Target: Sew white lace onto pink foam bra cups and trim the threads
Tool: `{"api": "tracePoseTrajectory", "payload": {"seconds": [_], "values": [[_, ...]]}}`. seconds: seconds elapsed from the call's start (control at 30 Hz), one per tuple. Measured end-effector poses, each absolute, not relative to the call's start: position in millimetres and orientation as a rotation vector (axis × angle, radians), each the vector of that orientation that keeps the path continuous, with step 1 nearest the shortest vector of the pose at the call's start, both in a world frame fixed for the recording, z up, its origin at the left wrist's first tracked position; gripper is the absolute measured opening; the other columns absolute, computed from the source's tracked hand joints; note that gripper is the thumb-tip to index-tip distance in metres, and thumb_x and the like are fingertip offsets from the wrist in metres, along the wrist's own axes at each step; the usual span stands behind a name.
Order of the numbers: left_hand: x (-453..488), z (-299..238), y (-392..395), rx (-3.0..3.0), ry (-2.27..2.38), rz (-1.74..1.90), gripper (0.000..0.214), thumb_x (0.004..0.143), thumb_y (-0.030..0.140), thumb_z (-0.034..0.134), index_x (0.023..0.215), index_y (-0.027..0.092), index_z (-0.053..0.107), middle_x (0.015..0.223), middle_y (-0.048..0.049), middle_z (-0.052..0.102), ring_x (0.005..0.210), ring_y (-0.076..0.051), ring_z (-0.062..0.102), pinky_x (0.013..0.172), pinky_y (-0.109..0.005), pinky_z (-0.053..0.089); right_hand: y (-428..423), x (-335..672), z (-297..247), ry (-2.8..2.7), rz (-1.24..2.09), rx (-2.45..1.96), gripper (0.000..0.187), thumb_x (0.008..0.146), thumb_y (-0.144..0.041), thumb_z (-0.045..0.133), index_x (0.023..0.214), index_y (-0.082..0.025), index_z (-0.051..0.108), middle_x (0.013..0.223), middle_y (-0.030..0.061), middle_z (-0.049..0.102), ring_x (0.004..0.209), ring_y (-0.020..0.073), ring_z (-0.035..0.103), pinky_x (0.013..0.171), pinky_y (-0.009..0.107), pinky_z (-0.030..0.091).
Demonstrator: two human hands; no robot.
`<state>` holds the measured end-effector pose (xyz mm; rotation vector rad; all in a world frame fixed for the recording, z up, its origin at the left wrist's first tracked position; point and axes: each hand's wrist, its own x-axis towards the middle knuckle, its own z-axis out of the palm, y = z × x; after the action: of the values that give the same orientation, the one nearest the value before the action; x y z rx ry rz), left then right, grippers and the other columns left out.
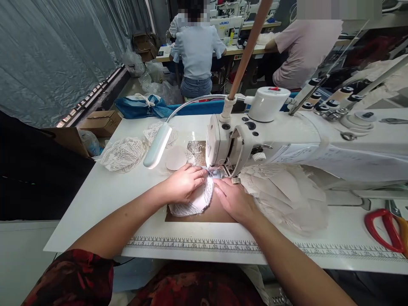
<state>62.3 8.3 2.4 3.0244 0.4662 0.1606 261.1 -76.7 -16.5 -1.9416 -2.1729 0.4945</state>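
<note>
Forearms (pixel 121 221) cross ruler strip (pixel 191 245). Left hand (pixel 186 182), right hand (pixel 234 199) press lace piece (pixel 194 205) flat on table (pixel 105 195) beneath sewing machine (pixel 229 144); fingers (pixel 198 177) extended, nothing clamped. Advise even tension, fingers back from machine.

Wearer's garment (pixel 191 289): black ground with a blotchy red floral print, cloth softly creased. Left sleeve (pixel 73 278): short, same print, loose hem. Left arm (pixel 127 221) is bare from the hem to the left hand (pixel 185 183). Right arm (pixel 287 259) is bare along all that shows. Right hand (pixel 234 199) is ungloved; fingers (pixel 223 189) are uncovered.
</note>
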Motion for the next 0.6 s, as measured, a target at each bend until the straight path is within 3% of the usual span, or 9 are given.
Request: {"api": "tracePoseTrajectory", "payload": {"seconds": [0.13,0.27,0.6], "values": [[64,2,-2,2.986,0.399,0.193,0.036,0.086,0.029,0.052,0.116,0.011,0.059,0.117,-0.0176,0.06,0.112,-0.03,0.051,0.098,-0.048,0.036,-78,262,-19,-2.131,0.478,-1.988,0.041,0.093,-0.024,0.034,0.129,-0.027,0.054,0.108,0.0091,0.062,0.092,0.0224,0.059,0.066,0.029,0.041],[62,-8,-5,2.946,0.438,0.213,0.039,0.091,0.04,0.045,0.116,0.012,0.058,0.103,-0.0155,0.061,0.101,-0.027,0.054,0.097,-0.047,0.036,-78,263,-21,-2.106,0.491,-1.984,0.041,0.092,-0.023,0.036,0.126,-0.027,0.057,0.106,0.0088,0.062,0.088,0.0215,0.06,0.066,0.029,0.042],[61,-17,-2,2.899,0.417,0.315,0.042,0.09,0.038,0.047,0.12,0.01,0.056,0.114,-0.0173,0.058,0.107,-0.028,0.052,0.099,-0.046,0.037,-76,262,-20,-2.198,0.354,-1.799,0.04,0.09,-0.017,0.036,0.119,-0.024,0.062,0.103,0.0064,0.066,0.089,0.0202,0.058,0.075,0.03,0.044]]}}
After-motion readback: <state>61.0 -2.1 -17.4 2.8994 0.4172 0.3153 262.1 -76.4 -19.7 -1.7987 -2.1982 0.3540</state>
